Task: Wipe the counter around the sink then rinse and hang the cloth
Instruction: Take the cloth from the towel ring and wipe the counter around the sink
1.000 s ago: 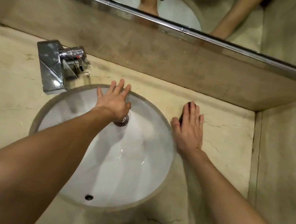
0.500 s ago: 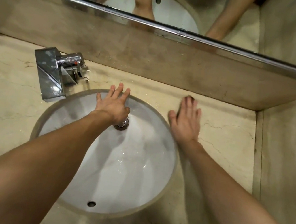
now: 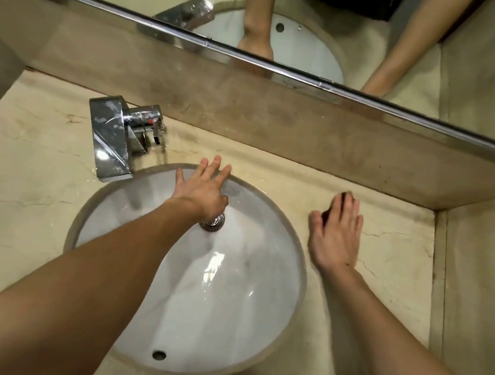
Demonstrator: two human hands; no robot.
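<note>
A dark cloth (image 3: pixel 348 196) lies on the beige marble counter (image 3: pixel 395 261) to the right of the round white sink (image 3: pixel 260 288). My right hand (image 3: pixel 337 236) presses flat on it and hides most of it; only dark bits show at the fingertips and beside the thumb. My left hand (image 3: pixel 201 190) rests on the sink's far rim with its fingers spread and nothing in it. It partly covers the metal drain (image 3: pixel 214 223).
A chrome tap (image 3: pixel 112 138) stands at the sink's back left. A marble backsplash (image 3: pixel 282 118) runs behind, with a mirror (image 3: pixel 314 8) above it showing both arms. A side wall (image 3: pixel 482 286) closes the counter on the right.
My right hand has slid with the cloth to the right, away from the sink's rim. My left hand stays on the far rim. The view has shifted a little.
</note>
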